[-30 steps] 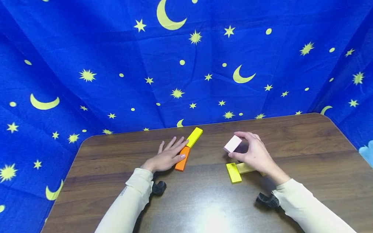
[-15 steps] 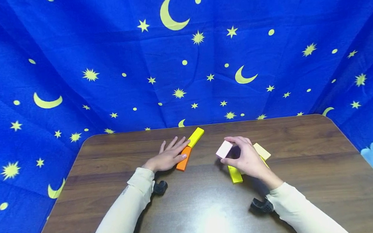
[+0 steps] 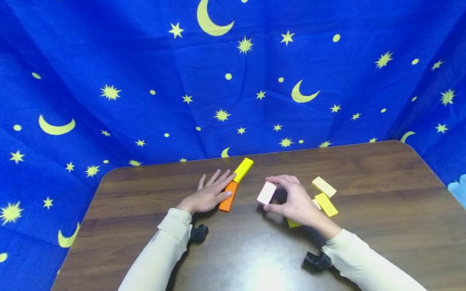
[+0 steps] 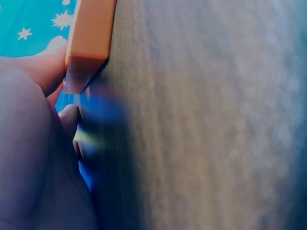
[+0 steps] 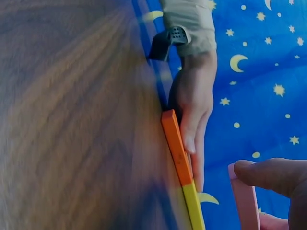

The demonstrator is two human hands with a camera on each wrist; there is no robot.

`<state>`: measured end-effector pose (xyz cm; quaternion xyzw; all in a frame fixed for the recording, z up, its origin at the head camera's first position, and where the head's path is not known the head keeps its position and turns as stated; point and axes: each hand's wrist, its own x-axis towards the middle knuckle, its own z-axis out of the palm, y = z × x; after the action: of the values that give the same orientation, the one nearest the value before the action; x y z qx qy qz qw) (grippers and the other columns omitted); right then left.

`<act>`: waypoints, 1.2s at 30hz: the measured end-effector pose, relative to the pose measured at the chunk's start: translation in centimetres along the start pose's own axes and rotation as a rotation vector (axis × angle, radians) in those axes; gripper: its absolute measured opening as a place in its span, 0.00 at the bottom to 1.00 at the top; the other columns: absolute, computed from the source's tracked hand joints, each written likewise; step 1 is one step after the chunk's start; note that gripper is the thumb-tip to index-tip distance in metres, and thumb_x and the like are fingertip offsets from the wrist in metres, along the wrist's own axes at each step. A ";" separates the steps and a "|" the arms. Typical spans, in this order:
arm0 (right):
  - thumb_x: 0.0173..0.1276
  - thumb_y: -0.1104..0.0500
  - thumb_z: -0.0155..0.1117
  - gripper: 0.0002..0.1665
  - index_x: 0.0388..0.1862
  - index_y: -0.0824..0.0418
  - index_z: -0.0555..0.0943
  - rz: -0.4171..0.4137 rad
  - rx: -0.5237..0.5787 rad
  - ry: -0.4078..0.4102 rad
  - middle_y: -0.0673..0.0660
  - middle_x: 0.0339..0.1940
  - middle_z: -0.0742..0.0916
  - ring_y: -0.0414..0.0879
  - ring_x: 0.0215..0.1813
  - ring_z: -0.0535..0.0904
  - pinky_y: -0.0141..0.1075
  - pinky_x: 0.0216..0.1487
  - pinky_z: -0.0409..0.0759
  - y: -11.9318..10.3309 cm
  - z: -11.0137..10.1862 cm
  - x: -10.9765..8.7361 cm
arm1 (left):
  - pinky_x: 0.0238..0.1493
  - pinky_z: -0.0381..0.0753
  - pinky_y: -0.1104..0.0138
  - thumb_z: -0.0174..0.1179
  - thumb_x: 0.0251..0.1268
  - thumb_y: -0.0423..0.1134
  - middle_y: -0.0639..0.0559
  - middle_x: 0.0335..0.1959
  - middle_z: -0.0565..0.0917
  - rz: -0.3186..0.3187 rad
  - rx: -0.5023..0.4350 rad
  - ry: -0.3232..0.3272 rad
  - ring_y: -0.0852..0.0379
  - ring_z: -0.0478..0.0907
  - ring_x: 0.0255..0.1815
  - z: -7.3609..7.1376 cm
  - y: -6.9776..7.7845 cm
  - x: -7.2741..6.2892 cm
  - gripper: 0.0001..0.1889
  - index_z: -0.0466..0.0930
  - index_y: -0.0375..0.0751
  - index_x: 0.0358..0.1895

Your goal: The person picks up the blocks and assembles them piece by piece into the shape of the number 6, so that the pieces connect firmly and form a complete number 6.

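My left hand (image 3: pixel 207 197) rests with straight fingers at an orange block (image 3: pixel 228 197) and a yellow block (image 3: pixel 243 169), which lie end to end in a slanted line. Its thumb touches the orange block, and its fingertips reach the near end of the yellow one. To the right, a pale pink block (image 3: pixel 266 193) is pinched between the thumb and fingers of my right hand (image 3: pixel 298 203). In the right wrist view the pink block (image 5: pixel 245 203) appears apart from the orange block (image 5: pixel 176 147) and yellow block (image 5: pixel 193 206).
Beyond my right hand lie a cream block (image 3: pixel 324 186) and a yellow block (image 3: pixel 326 204). A yellow-green block (image 3: pixel 293 223) and another cream piece (image 3: pixel 316 204) are partly hidden by that hand. A blue star-patterned cloth (image 3: pixel 226 72) hangs behind the brown table (image 3: pixel 136 186).
My right hand has moved left with the pink block, towards the orange and yellow line, uncovering blocks behind it. The left hand has stayed in place.
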<state>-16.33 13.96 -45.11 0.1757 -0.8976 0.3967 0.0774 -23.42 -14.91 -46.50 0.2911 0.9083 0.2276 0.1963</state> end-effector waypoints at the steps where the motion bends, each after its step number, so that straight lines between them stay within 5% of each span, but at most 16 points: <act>1: 0.45 0.57 0.85 0.42 0.61 0.63 0.81 -0.002 -0.001 -0.005 0.59 0.57 0.85 0.58 0.62 0.74 0.56 0.61 0.69 -0.1 0.2 0.0 | 0.73 0.22 0.41 0.39 0.82 0.54 0.51 0.84 0.41 0.000 0.002 0.002 0.47 0.29 0.83 0.0 0.0 0.0 0.33 0.44 0.52 0.83; 36: 0.45 0.54 0.84 0.41 0.60 0.61 0.81 -0.108 0.048 -0.210 0.55 0.57 0.83 0.51 0.64 0.72 0.52 0.65 0.70 -3.1 5.2 -0.3 | 0.73 0.21 0.40 0.39 0.82 0.56 0.52 0.84 0.41 -0.002 -0.006 0.010 0.47 0.29 0.83 0.1 -0.3 0.2 0.33 0.43 0.55 0.83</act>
<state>-14.90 8.26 -46.59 0.2664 -0.8803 0.3926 -0.0001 -23.66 -14.92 -46.77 0.2882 0.9089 0.2315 0.1930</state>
